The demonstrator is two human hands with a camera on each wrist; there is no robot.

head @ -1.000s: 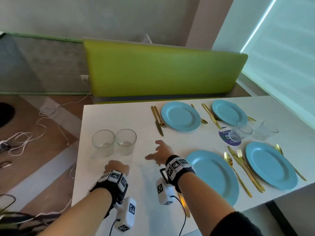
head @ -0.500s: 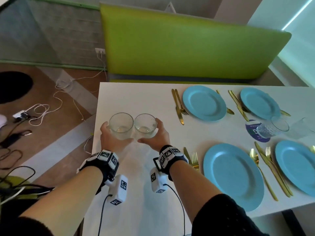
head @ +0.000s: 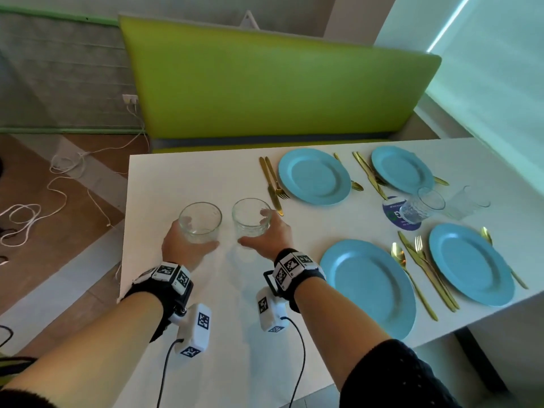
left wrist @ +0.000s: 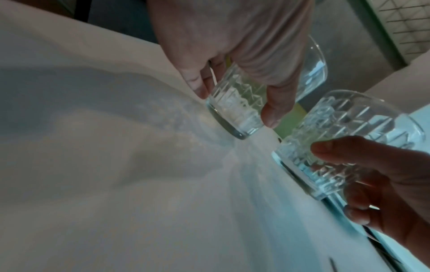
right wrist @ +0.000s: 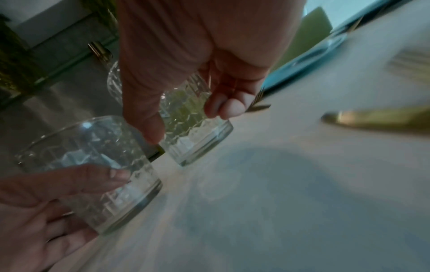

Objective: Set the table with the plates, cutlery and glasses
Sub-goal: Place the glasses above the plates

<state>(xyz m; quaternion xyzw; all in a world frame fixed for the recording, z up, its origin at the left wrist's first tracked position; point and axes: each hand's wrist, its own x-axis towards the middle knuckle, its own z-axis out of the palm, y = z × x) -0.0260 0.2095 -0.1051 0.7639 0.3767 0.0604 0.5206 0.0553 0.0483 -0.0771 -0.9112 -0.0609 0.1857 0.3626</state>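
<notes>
Two clear patterned glasses stand side by side on the left part of the white table [head: 206, 334]. My left hand [head: 188, 245] grips the left glass [head: 200, 222] around its lower wall; the left wrist view shows thumb and fingers wrapped round this glass [left wrist: 235, 103]. My right hand [head: 268, 234] grips the right glass [head: 250, 219], also seen as the glass [right wrist: 197, 132] in the right wrist view. I cannot tell whether either base has left the table. Several blue plates [head: 313, 175] with gold cutlery [head: 272, 184] lie to the right.
Two more glasses [head: 424, 204] stand between the right-hand plates, one on a round blue coaster [head: 393, 214]. A green bench [head: 265, 83] runs behind the table. The table's left edge is just left of my left hand. Cables [head: 59, 172] lie on the floor.
Both hands reached forward from the table and closed around the two glasses. The glasses, touching half a second ago, now have a small gap between them.
</notes>
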